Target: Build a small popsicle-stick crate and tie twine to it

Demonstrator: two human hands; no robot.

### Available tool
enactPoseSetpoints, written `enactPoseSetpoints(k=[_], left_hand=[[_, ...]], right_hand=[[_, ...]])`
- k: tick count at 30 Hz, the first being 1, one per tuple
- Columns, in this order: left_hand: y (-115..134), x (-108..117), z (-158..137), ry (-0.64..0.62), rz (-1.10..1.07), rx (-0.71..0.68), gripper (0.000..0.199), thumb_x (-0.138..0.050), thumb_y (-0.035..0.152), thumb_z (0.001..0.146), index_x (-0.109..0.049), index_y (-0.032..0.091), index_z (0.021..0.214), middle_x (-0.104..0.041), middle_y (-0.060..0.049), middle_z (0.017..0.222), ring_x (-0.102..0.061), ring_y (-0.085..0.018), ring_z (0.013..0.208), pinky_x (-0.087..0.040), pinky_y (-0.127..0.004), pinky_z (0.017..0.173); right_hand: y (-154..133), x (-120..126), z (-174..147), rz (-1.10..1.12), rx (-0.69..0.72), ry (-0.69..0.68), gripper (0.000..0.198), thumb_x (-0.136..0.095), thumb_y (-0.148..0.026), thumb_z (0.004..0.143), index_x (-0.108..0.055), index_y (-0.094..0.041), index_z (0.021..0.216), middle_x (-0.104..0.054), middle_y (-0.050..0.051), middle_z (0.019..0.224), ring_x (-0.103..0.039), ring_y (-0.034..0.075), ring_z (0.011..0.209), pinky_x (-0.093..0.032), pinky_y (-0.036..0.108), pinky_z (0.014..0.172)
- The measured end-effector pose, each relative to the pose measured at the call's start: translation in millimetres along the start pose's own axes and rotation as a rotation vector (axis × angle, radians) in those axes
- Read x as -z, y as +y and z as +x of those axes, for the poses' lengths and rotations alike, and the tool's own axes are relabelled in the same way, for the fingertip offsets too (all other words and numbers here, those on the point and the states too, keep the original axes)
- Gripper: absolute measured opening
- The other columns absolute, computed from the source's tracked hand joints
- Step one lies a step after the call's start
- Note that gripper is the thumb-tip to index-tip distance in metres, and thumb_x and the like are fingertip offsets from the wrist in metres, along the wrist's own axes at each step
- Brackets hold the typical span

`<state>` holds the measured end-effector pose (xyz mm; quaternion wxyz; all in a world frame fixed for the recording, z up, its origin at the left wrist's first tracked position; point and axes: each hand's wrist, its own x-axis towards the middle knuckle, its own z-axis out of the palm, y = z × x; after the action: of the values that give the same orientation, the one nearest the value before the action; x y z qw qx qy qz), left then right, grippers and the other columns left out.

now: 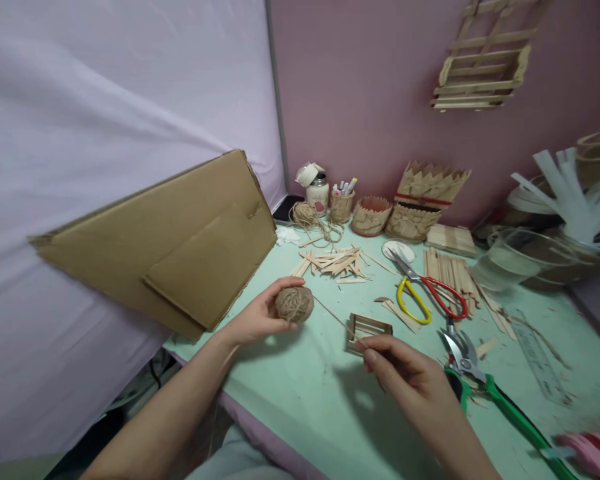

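Note:
My left hand (267, 308) is closed around a ball of brown twine (295, 305), held above the green tabletop. From the ball a single strand of twine (333, 312) runs taut to the right. Its other end is pinched between the thumb and fingertips of my right hand (405, 370). Behind those fingertips lies a small wooden frame (373, 325) made of sticks, partly covered by my right hand. No other thing touches either hand.
Scissors (420, 287), green-handled pruning shears (467, 357) and a clear ruler (540, 360) lie on the right. Wood slivers (343, 262) and a loose twine bundle (305, 217) are farther back. A cardboard sheet (180, 240) leans at left; a clear bowl (515, 257) stands at right.

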<state>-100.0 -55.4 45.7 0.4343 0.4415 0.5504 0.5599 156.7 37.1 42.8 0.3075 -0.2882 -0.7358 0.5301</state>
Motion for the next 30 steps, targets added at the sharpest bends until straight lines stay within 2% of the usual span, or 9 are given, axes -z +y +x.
enactPoseSetpoints(k=[3,6,11,17,20,23,26,28,30], left_hand=[[-2,4,0,-0.025,0.160,-0.110,0.064,-0.080,0.011,0.061,-0.064,0.025,0.121,-0.044,-0.010,0.144,-0.038,-0.032,0.138,-0.032,-0.040,0.113],[-7,7,1,-0.084,0.258,-0.174,0.063,-0.074,0.010,0.064,-0.060,0.023,0.124,-0.043,-0.012,0.143,-0.034,-0.032,0.141,-0.028,-0.044,0.116],[-10,6,-1,-0.072,0.302,-0.169,0.062,-0.066,0.009,0.069,-0.054,0.024,0.128,-0.046,-0.011,0.139,-0.047,-0.028,0.131,-0.037,-0.041,0.110],[-11,1,-6,0.020,0.321,-0.116,0.080,-0.065,0.007,0.068,-0.039,0.023,0.142,-0.050,-0.011,0.137,-0.050,-0.026,0.126,-0.039,-0.036,0.108],[-14,3,-7,0.039,0.304,-0.117,0.075,-0.068,0.006,0.066,-0.047,0.024,0.136,-0.051,-0.010,0.136,-0.050,-0.027,0.127,-0.038,-0.036,0.108],[-15,5,-8,0.050,0.129,-0.070,0.065,-0.077,0.010,0.063,-0.058,0.024,0.124,-0.057,-0.009,0.131,-0.054,-0.027,0.122,-0.041,-0.036,0.105],[-15,3,-6,0.078,-0.273,0.020,0.064,-0.087,0.025,0.060,-0.061,0.022,0.118,-0.065,-0.010,0.122,-0.063,-0.026,0.108,-0.048,-0.035,0.095],[-14,0,-3,0.124,-0.514,0.102,0.062,-0.088,0.035,0.060,-0.063,0.020,0.114,-0.067,-0.012,0.117,-0.067,-0.027,0.102,-0.052,-0.036,0.088],[-11,-5,1,0.202,-0.696,0.221,0.052,-0.083,0.041,0.068,-0.065,0.016,0.110,-0.070,-0.013,0.111,-0.069,-0.026,0.096,-0.054,-0.036,0.083]], right_hand=[[5,1,2,0.019,-0.055,0.042,0.021,-0.063,-0.039,0.081,-0.073,-0.021,0.084,-0.067,0.002,0.063,-0.062,0.016,0.058,-0.048,0.022,0.052],[8,1,3,0.009,-0.104,0.068,0.024,-0.064,-0.042,0.080,-0.073,-0.020,0.085,-0.067,0.002,0.064,-0.061,0.015,0.058,-0.048,0.022,0.052],[8,-5,3,-0.049,-0.080,0.067,0.025,-0.062,-0.041,0.082,-0.073,-0.020,0.087,-0.070,0.004,0.070,-0.064,0.016,0.062,-0.050,0.024,0.058],[0,-27,2,-0.136,0.007,-0.067,0.024,-0.057,-0.036,0.086,-0.072,-0.020,0.094,-0.074,0.005,0.080,-0.066,0.017,0.068,-0.051,0.026,0.064],[-3,-28,3,-0.113,-0.014,-0.015,0.023,-0.058,-0.038,0.086,-0.072,-0.020,0.089,-0.071,0.004,0.074,-0.064,0.017,0.066,-0.050,0.025,0.060],[-3,-21,4,-0.046,-0.082,0.088,0.025,-0.061,-0.043,0.084,-0.071,-0.020,0.087,-0.067,0.003,0.068,-0.062,0.016,0.063,-0.048,0.023,0.056],[-2,-14,5,0.019,-0.132,0.160,0.027,-0.064,-0.046,0.082,-0.070,-0.020,0.084,-0.064,0.002,0.065,-0.059,0.014,0.059,-0.047,0.022,0.055],[-3,-11,4,0.067,-0.141,0.149,0.027,-0.065,-0.047,0.081,-0.069,-0.020,0.081,-0.062,0.001,0.062,-0.057,0.013,0.057,-0.046,0.021,0.053],[-7,-10,2,0.127,-0.137,0.092,0.026,-0.066,-0.046,0.082,-0.068,-0.021,0.079,-0.061,0.001,0.061,-0.055,0.012,0.055,-0.044,0.020,0.050]])
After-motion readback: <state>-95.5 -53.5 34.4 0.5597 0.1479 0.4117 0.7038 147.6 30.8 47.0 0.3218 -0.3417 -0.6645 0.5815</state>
